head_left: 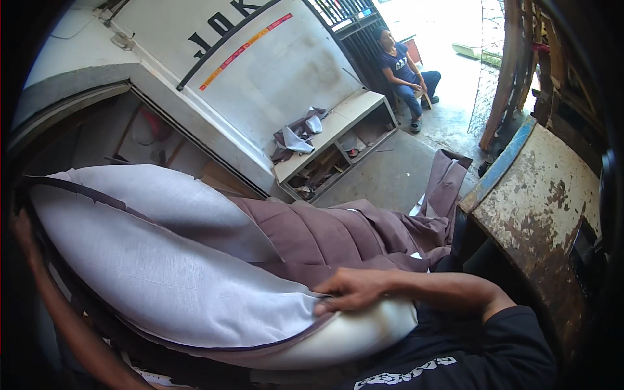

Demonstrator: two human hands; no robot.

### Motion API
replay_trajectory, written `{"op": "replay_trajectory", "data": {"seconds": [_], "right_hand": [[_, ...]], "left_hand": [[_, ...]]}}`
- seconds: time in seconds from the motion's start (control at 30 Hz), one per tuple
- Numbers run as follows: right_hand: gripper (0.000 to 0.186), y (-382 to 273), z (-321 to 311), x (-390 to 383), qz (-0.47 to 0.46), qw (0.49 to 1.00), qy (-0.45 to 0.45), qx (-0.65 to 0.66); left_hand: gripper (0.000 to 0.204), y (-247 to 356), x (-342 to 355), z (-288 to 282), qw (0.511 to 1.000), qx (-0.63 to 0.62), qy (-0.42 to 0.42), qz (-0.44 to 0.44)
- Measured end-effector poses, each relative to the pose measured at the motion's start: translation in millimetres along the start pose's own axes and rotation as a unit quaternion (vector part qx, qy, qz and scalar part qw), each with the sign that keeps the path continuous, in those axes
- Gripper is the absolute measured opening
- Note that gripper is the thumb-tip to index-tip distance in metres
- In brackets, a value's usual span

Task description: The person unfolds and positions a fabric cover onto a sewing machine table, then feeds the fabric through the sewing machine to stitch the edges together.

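Observation:
A large brown upholstery cover (312,227) lies across my front, with quilted channels on its face. Its pale grey backing (182,279) is turned outward and bulges toward the left. My right hand (354,289) is closed on the edge of this cover, thumb and fingers pinching it. Just beneath that hand, a cream foam pad (370,331) shows past the cover's edge. At the far left, my left hand (25,234) is raised beside the cover's left end; the dark rim hides its fingers, so their hold is unclear.
A worn table with peeling paint (539,188) stands at the right. Fabric scraps (299,135) lie on a low open-fronted shelf (338,133) against the white wall. A seated person (406,71) is near the bright doorway. Wooden posts (513,71) rise at the upper right.

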State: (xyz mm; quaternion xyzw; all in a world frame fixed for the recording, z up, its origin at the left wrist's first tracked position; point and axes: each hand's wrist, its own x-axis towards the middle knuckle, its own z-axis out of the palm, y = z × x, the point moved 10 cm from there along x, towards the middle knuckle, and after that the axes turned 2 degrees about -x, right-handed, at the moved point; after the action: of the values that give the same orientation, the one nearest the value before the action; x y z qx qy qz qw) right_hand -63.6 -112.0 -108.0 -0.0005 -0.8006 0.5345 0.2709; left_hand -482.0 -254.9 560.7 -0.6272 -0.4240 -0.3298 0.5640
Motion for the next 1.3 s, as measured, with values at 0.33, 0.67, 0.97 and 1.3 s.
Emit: {"op": "replay_trajectory", "data": {"seconds": [0.33,0.67,0.97,1.3], "right_hand": [[0.067,46,-44,13,0.017,0.989,-0.072,0.125],[0.059,-3,-37,52,0.035,0.994,-0.072,0.069],[0.039,20,-58,-30,0.091,0.992,0.046,-0.076],[0.028,70,-128,-71,0.130,0.967,0.170,-0.141]], "left_hand": [[0.040,36,-11,-26,0.996,-0.058,-0.012,-0.059],[0.034,74,-37,4,0.978,-0.118,0.016,-0.169],[0.031,99,-56,21,0.985,-0.111,0.015,-0.135],[0.032,102,-83,62,0.969,-0.109,-0.021,-0.222]]}}
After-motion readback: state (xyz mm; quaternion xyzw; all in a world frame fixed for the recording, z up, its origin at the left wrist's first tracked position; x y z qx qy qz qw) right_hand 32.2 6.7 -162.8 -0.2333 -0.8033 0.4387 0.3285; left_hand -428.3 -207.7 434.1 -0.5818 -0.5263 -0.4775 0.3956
